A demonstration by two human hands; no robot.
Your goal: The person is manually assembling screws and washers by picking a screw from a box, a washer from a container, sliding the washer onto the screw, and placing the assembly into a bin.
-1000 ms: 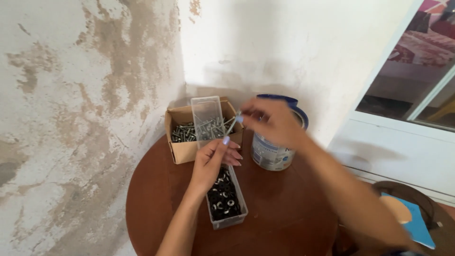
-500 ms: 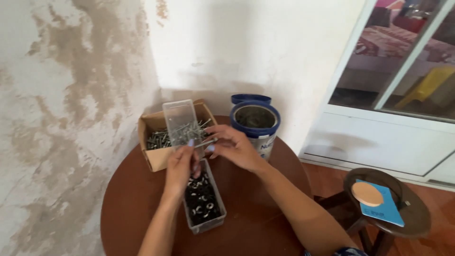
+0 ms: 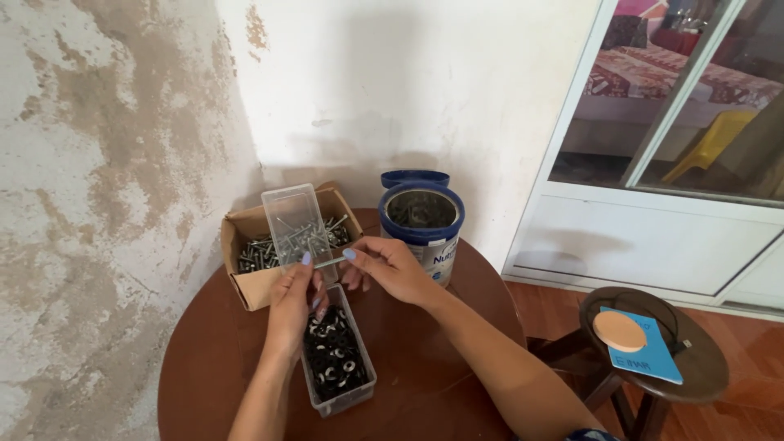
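Both hands meet over the clear plastic box of black washers (image 3: 335, 359): left hand (image 3: 294, 298) and right hand (image 3: 388, 268) pinch one long screw (image 3: 328, 261) between fingertips, just in front of the cardboard box of screws (image 3: 253, 282).

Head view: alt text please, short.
Two bare hands, left hand and right hand, hold a thin screw between them over a clear tub of black washers on a round brown table. Behind stand a cardboard box of screws and an open blue tin.

Two hands: left hand (image 3: 292, 300), right hand (image 3: 387, 268). One cardboard box (image 3: 255, 282), two clear plastic containers (image 3: 339, 400) (image 3: 290, 214), one tin can (image 3: 422, 226), one stool (image 3: 702, 376).
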